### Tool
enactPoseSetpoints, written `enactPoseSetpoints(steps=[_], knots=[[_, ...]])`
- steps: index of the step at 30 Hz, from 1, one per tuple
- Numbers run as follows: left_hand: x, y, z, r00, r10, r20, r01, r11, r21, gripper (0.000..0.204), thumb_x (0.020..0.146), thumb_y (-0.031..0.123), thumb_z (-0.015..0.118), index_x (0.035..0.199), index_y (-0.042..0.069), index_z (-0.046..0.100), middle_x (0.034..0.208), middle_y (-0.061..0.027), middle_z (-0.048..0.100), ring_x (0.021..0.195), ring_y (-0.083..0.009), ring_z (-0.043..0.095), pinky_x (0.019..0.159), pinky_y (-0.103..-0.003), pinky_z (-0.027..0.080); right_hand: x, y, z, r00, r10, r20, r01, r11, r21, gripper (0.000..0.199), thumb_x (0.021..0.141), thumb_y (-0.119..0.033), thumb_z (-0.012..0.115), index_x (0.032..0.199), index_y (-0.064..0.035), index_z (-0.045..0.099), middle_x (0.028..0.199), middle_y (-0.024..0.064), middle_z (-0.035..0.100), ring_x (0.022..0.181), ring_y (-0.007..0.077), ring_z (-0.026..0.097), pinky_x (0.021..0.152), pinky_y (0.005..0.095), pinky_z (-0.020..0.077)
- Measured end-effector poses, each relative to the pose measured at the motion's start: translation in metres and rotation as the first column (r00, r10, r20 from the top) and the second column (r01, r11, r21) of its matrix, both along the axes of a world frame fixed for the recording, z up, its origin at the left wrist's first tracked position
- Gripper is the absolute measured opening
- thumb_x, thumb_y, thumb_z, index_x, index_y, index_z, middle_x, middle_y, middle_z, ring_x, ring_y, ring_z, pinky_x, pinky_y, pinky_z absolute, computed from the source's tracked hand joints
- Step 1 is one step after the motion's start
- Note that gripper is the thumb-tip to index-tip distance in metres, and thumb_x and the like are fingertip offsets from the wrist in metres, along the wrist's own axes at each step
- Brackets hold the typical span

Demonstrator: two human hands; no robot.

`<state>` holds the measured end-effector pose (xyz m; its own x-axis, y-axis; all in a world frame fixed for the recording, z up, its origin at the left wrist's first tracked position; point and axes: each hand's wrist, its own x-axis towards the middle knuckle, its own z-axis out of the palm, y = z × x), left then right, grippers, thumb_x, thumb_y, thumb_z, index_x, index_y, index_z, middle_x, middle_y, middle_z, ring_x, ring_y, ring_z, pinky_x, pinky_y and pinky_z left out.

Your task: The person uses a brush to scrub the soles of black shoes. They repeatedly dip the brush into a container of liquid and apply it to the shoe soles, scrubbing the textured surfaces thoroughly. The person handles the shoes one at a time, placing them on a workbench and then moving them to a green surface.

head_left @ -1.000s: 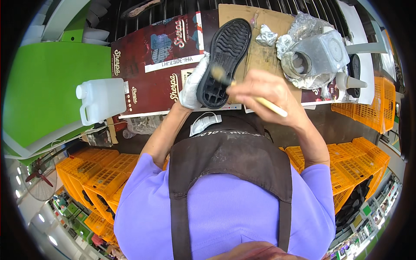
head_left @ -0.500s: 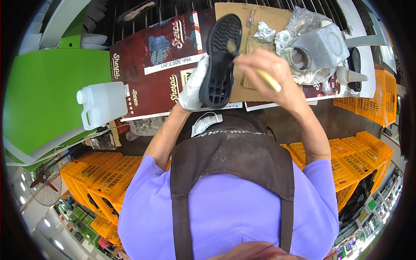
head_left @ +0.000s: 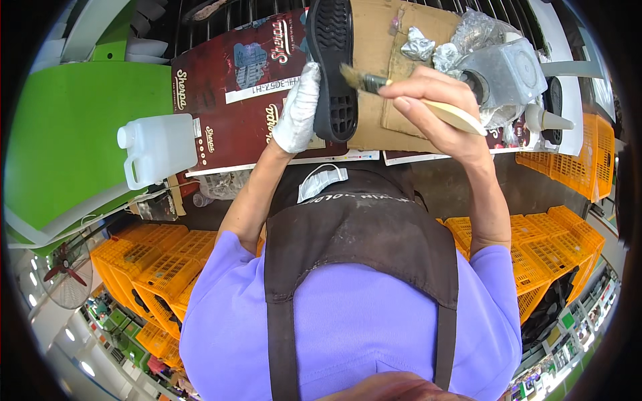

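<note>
A black shoe sole (head_left: 332,80) stands lengthwise before me over the cardboard, its treaded far end reaching the picture's upper edge and its gridded end toward me. My left hand (head_left: 298,110), in a white glove, grips the sole along its left edge; the fingers behind it are hidden. In my bare right hand (head_left: 438,110) is a paintbrush (head_left: 372,83) with a pale wooden handle, pinched near its metal band. The bristle tip is at the right edge of the sole's middle; whether it touches cannot be told.
Brown cardboard (head_left: 371,127) and a dark red printed box sheet (head_left: 227,127) cover the bench. A translucent jug (head_left: 160,150) stands left, beside a green panel (head_left: 87,147). At right lie a clear plastic container (head_left: 511,70), crumpled wrap and a nozzle bottle (head_left: 545,119). Orange crates (head_left: 167,264) flank me.
The sole and my left hand have moved away from me and slightly left. My right hand has turned, so the brush now lies more sideways, its bristles further left.
</note>
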<state>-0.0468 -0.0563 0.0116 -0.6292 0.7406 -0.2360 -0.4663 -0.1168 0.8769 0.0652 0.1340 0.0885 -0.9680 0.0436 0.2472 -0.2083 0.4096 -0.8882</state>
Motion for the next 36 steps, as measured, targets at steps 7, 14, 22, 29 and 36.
enactPoseSetpoints(steps=[7, 14, 22, 29, 36], knots=[[-0.008, -0.001, 0.004, 1.000, 0.003, -0.011, -0.002, 0.999, 0.037, 0.049, 0.097, 0.042, 0.028, 0.120, 0.004, 0.047, 0.106, -0.0024, 0.056, 0.094, -0.0089, 0.053, 0.085, -0.025, 0.043, -0.002, 0.004, -0.002, 0.989, 0.128, -0.081, -0.131, 0.991, -0.037, 0.015, 0.079, -0.006, 0.061, 0.092, -0.0054, 0.067, 0.069, 0.0081, 0.059, 0.064, 0.0189, 0.057, 0.058, 0.0297, 0.0448], [-0.007, 0.006, -0.015, 0.999, 0.037, -0.038, -0.034, 0.997, 0.067, 0.056, 0.096, 0.049, 0.020, 0.119, 0.006, 0.048, 0.101, -0.0075, 0.060, 0.088, -0.0159, 0.059, 0.080, -0.031, 0.049, -0.002, -0.001, 0.002, 0.969, 0.249, -0.002, -0.249, 0.968, -0.045, 0.014, 0.078, -0.006, 0.061, 0.090, -0.0042, 0.067, 0.071, 0.0081, 0.060, 0.062, 0.0201, 0.056, 0.057, 0.0295, 0.0442], [0.033, 0.001, 0.001, 0.970, -0.020, 0.241, -0.030, 0.979, 0.203, 0.052, 0.098, 0.039, 0.015, 0.132, 0.005, 0.035, 0.111, -0.0078, 0.055, 0.095, -0.0156, 0.057, 0.090, -0.029, 0.043, 0.039, 0.046, -0.017, 0.952, -0.260, -0.164, 0.143, 0.845, -0.515, 0.019, 0.082, -0.012, 0.058, 0.087, 0.0052, 0.064, 0.069, 0.0088, 0.054, 0.056, 0.0112, 0.048, 0.050, 0.0229, 0.0361], [-0.021, 0.066, 0.117, 0.955, -0.251, 0.156, 0.142, 0.852, 0.504, 0.059, 0.095, 0.050, 0.020, 0.126, 0.004, 0.042, 0.097, -0.0091, 0.060, 0.086, -0.0157, 0.058, 0.080, -0.029, 0.047, 0.079, 0.064, -0.023, 0.897, -0.415, -0.155, 0.177, 0.658, -0.732, 0.017, 0.086, -0.012, 0.058, 0.096, 0.0018, 0.059, 0.079, 0.0049, 0.051, 0.064, 0.0099, 0.048, 0.053, 0.0214, 0.0381], [-0.182, 0.225, 0.259, 0.997, 0.065, -0.043, -0.029, 0.818, 0.575, 0.027, 0.094, 0.034, 0.044, 0.095, 0.008, 0.054, 0.087, 0.0001, 0.054, 0.065, -0.0078, 0.050, 0.056, -0.024, 0.042, 0.068, 0.042, -0.015, 0.903, -0.428, -0.048, 0.271, 0.651, -0.709, 0.016, 0.084, -0.012, 0.060, 0.093, 0.0014, 0.061, 0.079, 0.0054, 0.054, 0.064, 0.0098, 0.048, 0.054, 0.0208, 0.0379]])
